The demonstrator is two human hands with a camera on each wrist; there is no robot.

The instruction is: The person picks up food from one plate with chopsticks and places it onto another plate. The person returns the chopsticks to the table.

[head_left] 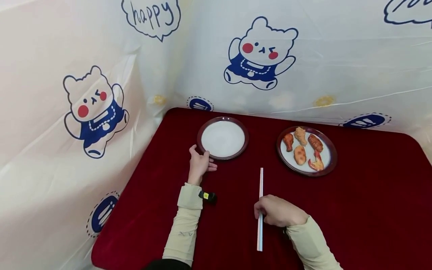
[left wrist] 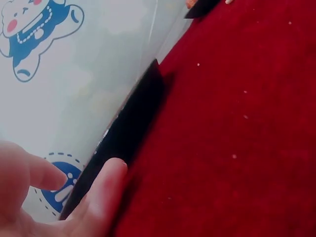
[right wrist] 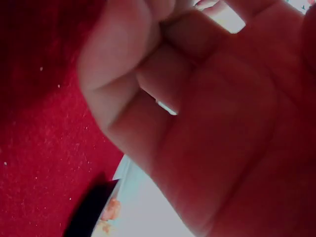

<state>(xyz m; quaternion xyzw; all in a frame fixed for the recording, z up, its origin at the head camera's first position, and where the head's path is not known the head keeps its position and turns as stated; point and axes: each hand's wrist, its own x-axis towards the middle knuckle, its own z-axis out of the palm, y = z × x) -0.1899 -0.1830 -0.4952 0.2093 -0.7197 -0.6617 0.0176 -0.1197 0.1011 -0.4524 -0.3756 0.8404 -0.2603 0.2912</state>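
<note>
At the lower left edge of a white plate with a brown rim (head_left: 222,138), my left hand (head_left: 199,164) has its fingers spread. In the left wrist view a finger (left wrist: 106,190) lies against the dark side of that plate (left wrist: 128,128); whether it bears any weight cannot be seen. My right hand (head_left: 280,210) grips a pair of pale chopsticks (head_left: 260,234) around their middle, and they lie lengthwise, pointing away from me. The curled fingers fill the right wrist view, and the chopsticks are mostly hidden there.
A second brown-rimmed plate (head_left: 332,165) at the back right bears several food pieces, among them a drumstick (head_left: 288,141) and a shrimp (head_left: 316,162). Dark red cloth (head_left: 229,232) covers the table. A white printed curtain (head_left: 202,48) hangs behind and on the left.
</note>
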